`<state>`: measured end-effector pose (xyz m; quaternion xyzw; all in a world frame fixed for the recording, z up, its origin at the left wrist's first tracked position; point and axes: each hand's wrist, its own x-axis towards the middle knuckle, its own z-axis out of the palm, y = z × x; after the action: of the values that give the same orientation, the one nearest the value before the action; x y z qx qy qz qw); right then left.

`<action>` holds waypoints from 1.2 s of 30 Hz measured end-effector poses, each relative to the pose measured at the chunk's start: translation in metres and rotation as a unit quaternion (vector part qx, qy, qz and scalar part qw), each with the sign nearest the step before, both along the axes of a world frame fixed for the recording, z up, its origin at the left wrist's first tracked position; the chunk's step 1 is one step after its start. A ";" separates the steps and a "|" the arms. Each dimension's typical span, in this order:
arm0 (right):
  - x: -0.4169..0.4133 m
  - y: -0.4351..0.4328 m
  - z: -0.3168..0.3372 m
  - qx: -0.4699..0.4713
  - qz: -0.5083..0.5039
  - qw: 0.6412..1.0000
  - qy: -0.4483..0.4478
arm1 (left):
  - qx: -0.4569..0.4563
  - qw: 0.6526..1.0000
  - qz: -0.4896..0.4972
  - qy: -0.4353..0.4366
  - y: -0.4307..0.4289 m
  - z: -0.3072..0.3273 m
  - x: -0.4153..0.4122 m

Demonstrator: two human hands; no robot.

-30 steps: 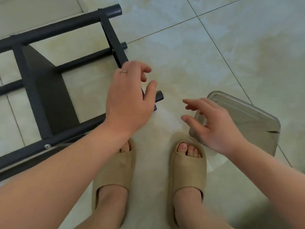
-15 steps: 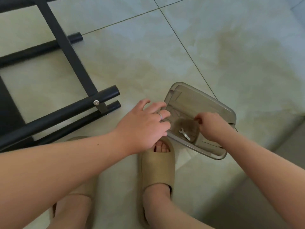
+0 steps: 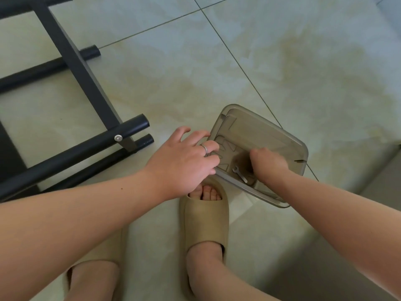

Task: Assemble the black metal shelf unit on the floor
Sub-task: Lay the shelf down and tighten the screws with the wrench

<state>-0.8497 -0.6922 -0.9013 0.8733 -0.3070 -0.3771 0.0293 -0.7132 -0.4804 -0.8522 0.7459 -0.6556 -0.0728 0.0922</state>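
The black metal shelf frame (image 3: 71, 153) lies on its side on the tiled floor at the left, with a silver screw (image 3: 118, 138) in its near tube. A smoky clear plastic box (image 3: 271, 127) sits on the floor right of centre. My left hand (image 3: 182, 164) lies on the box's left rim, fingers curled over it. My right hand (image 3: 269, 164) reaches down inside the box with its fingers bunched; what they touch is hidden. A small flat silver wrench (image 3: 239, 173) lies on the box bottom just left of my right hand.
My feet in beige slippers (image 3: 206, 218) stand just in front of the box, the right toes close under its near rim. Glossy floor tiles spread beyond. A darker step or mat edge (image 3: 373, 192) lies at the right.
My view has swung right from the frame to the box. My left hand left the frame's tube and went to the box rim. My right hand went into the box and stays there.
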 end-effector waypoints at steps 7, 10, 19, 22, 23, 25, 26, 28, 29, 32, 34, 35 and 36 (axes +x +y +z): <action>0.008 -0.001 0.017 0.043 -0.059 0.996 -0.057 | 0.025 0.999 0.008 0.033 0.001 0.000 -0.001; 0.016 0.005 0.042 0.072 -0.114 0.975 -0.177 | -0.017 0.988 0.058 0.145 0.007 0.003 0.000; 0.065 0.080 0.143 0.218 -0.081 0.826 -0.513 | -0.042 0.496 0.422 0.758 0.012 0.048 0.024; 0.091 0.101 0.160 0.300 -0.026 0.799 -0.520 | -0.066 0.347 0.404 0.844 0.022 0.064 0.044; 0.099 0.107 0.163 0.324 -0.021 0.792 -0.517 | -0.073 0.318 0.400 0.857 0.025 0.068 0.051; 0.114 0.116 0.167 0.369 -0.018 0.776 -0.512 | -0.083 0.296 0.409 0.859 0.034 0.075 0.063; 0.121 0.120 0.168 0.382 -0.010 0.767 -0.515 | -0.088 0.298 0.419 0.853 0.038 0.078 0.070; 0.132 0.123 0.166 0.389 0.017 0.761 -0.518 | -0.104 0.298 0.436 0.843 0.049 0.080 0.081; 0.137 0.124 0.164 0.387 0.031 0.765 -0.513 | -0.112 0.294 0.442 0.840 0.055 0.080 0.087; 0.151 0.127 0.152 0.362 0.083 0.802 -0.468 | -0.145 0.303 0.455 0.825 0.075 0.078 0.102; 0.162 0.130 0.142 0.344 0.136 0.833 -0.412 | -0.174 0.333 0.474 0.797 0.089 0.074 0.113; 0.167 0.132 0.138 0.339 0.163 0.847 -0.374 | -0.185 0.360 0.487 0.774 0.096 0.071 0.118; 0.172 0.135 0.133 0.336 0.191 0.860 -0.335 | -0.191 0.393 0.504 0.745 0.102 0.068 0.121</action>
<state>-0.6775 -0.5576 -0.7681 0.9452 0.0193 -0.1295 -0.2990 -0.5917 -0.3784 -0.7841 0.5517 0.1726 -0.4128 0.7039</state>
